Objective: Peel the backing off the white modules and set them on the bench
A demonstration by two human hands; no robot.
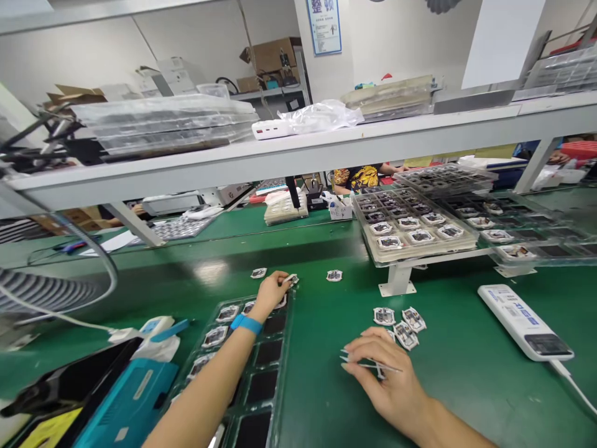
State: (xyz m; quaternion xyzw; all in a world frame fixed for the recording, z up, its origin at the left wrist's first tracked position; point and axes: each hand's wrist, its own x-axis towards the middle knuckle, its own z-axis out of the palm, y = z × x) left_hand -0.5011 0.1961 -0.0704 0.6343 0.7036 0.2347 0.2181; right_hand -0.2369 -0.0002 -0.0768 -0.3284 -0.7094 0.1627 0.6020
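Observation:
My left hand (270,295), with a blue wristband (247,323), reaches over the far end of a clear compartment tray (282,373). Its fingers pinch a small white-framed electronic part (293,280) just beyond the tray's edge. Similar parts fill some of the tray's left compartments, while several on the right show only dark bottoms. Closer to me, my right hand (389,370) is closed around thin metal tweezers (373,364), their tips pointing left. Just past that hand lies a cluster of white-framed parts (405,336), one partly hidden by the fingers. Single parts (334,275) (259,273) rest farther back.
Stacked trays of parts (420,239) stand on a raised stand at right, with clear trays (550,252) beside them. A white power meter (525,320) with a cable lies at right. A teal box (125,398) is at lower left. A shelf (298,155) spans the bench; a person sits beyond.

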